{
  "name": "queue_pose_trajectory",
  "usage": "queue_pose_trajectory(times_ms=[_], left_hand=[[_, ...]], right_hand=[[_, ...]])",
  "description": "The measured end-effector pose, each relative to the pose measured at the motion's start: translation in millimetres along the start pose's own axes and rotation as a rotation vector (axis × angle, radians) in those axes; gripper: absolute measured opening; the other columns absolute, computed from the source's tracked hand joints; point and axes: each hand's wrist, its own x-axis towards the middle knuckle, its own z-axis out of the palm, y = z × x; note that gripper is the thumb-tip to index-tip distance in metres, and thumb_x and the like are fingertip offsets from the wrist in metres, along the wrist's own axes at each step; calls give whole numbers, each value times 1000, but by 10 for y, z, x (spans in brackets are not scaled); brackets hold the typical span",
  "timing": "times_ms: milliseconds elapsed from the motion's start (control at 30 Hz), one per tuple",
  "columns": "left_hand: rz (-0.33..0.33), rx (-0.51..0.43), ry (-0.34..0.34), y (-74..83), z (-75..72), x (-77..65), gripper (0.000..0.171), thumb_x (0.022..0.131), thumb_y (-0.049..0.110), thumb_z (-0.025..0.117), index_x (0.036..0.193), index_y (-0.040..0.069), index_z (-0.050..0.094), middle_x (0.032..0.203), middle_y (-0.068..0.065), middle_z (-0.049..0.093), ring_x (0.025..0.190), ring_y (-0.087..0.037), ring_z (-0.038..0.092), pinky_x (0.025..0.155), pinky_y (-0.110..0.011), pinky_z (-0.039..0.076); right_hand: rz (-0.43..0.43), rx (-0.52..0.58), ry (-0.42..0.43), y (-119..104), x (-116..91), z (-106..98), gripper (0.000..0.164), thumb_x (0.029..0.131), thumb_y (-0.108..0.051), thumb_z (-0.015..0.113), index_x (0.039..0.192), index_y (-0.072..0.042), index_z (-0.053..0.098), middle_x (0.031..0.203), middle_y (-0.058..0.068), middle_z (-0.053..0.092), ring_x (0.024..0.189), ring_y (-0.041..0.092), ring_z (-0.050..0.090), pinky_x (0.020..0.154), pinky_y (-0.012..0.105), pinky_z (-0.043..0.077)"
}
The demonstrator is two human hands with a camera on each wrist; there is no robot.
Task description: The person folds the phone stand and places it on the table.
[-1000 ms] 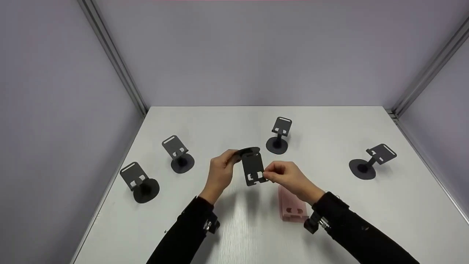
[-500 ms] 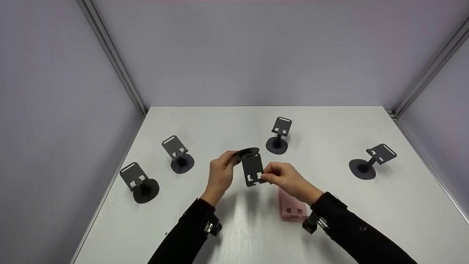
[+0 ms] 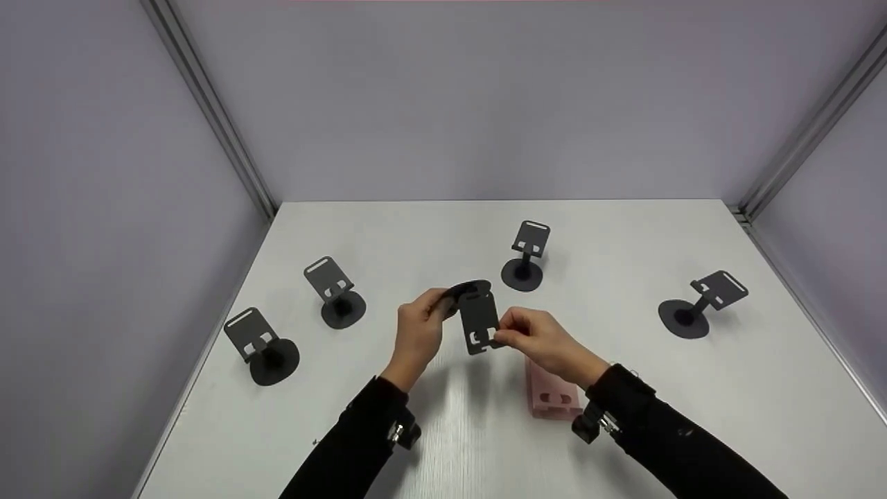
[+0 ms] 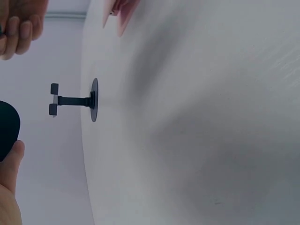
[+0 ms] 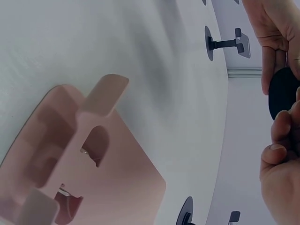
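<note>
- With the fingers of the left hand [image 3: 418, 329], grips the round base [image 3: 471, 286] of a dark stand [image 3: 479, 315] by its rim, with the thumb [image 4: 11, 161] against the edge in the left wrist view; cannot tell how the fingers behind lie.
- With the fingertips of the right hand [image 3: 544, 339], pinches the lower end of the stand's plate, just beside its cut-outs, with the other fingers curled in.
- Holds it raised above the middle of the desk [image 3: 208, 443], well apart from the left and right edges, with the base tilted on the back side and the plate slanting toward the front.
- Just in front of the right hand, on the desk right of the middle: a pink stand [image 3: 554, 391], partly hidden by the hand in the head view, with two lips and two openings in the right wrist view.
- Close to the left edge: the leftmost stand [image 3: 274, 362], dark, on its round foot.
- Farther toward the back left corner: a second stand [image 3: 344, 310], alike.
- Near the back edge, right of the middle: a third stand [image 3: 522, 276], upright on its foot.
- Toward the right edge: a fourth stand [image 3: 683, 319], with its plate leaning toward that edge.
- Behind the back edge: a pale wall panel [image 3: 485, 97].
</note>
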Motion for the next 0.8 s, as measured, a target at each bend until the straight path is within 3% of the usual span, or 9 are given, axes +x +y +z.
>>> queue_pose_trajectory(times_ms=[367,567,800], left_hand=[[-126,-164,-14,78,60,-23,13,100,1,62,103,-6,73,98,-22,75,91,-30,76,81,-30,61],[-155,-192,-24,98,75,-32,14,100,0,61,103,-7,73,97,-22,74,90,-30,76,80,-30,62],[-167,-211,-54,116,64,-44,15,101,1,60,105,-7,72,97,-22,74,89,-29,76,79,-31,62]], right_hand=[[-64,-81,56,23,16,61,15,95,-13,73,86,-4,65,85,6,72,77,12,61,69,22,49],[-117,-141,82,50,36,73,15,95,-11,73,84,-6,65,85,5,73,75,13,61,66,21,48],[-183,-220,109,71,40,80,16,94,-12,74,81,-10,64,83,1,70,67,7,48,61,22,39]])
